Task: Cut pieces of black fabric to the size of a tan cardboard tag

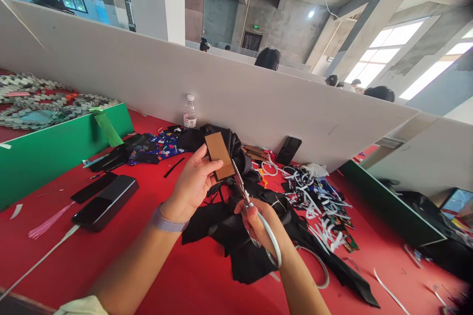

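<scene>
From the head view, I saw the person's left hand [192,183] raised over the table [173,275], its fingers pinching a flat brown card [220,157] with the thumb across the front. The right hand [261,224] had its fingers curled round the white handles of the scissors [241,187], whose blades pointed up just beside the card's lower right corner; whether they touched it, I couldn't tell. Below both lay crumpled black fabric [251,261]. White strips [330,236] were heaped to the right, a black device [107,202] sat left, and a clear bottle [189,114] stood near the partition [148,76].
</scene>
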Demonstrator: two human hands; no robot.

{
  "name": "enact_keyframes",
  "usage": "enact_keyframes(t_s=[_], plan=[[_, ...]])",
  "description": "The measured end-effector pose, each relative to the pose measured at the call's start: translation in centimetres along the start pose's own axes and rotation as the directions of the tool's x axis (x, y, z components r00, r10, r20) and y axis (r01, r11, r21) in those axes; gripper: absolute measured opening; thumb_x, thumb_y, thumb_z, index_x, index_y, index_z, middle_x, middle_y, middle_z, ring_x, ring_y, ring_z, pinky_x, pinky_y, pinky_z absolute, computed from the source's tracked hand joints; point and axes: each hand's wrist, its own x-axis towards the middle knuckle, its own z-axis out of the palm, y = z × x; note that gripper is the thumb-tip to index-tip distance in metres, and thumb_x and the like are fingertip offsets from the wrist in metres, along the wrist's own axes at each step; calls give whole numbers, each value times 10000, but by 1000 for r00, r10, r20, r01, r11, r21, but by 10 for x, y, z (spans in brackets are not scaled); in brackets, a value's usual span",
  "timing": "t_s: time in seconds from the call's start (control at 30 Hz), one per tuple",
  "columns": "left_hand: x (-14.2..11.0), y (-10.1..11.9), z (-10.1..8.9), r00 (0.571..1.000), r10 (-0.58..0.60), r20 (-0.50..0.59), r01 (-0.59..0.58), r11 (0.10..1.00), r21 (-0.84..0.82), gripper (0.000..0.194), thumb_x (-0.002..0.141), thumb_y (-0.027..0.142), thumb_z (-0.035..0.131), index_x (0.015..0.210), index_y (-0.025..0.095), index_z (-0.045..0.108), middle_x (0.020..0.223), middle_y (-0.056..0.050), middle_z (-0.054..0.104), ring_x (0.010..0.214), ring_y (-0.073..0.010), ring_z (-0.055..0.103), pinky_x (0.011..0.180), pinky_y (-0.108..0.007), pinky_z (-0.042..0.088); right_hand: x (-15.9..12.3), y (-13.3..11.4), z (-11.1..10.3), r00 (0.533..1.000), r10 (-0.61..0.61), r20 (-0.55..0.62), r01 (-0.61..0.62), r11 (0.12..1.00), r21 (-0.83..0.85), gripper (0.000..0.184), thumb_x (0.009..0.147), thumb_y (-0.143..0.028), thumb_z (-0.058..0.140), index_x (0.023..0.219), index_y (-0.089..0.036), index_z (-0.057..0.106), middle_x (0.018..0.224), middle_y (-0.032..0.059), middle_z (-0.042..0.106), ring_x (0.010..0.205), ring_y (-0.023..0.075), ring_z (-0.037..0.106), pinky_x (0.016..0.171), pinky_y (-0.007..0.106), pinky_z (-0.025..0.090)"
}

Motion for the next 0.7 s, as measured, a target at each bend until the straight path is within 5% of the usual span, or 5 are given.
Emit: enact_keyframes(t_s=[0.7], plan=[[-2, 1, 3, 1000, -23, 3, 23, 1000, -7, 441, 693, 154, 701, 1116, 224, 595, 1004, -13, 691, 827, -128, 648, 663, -197, 514, -2, 4, 2, 998, 17, 57, -24, 991, 129, 780, 715, -873, 324, 843, -145, 574, 535, -57, 361, 417, 63, 294, 372, 192, 242]])
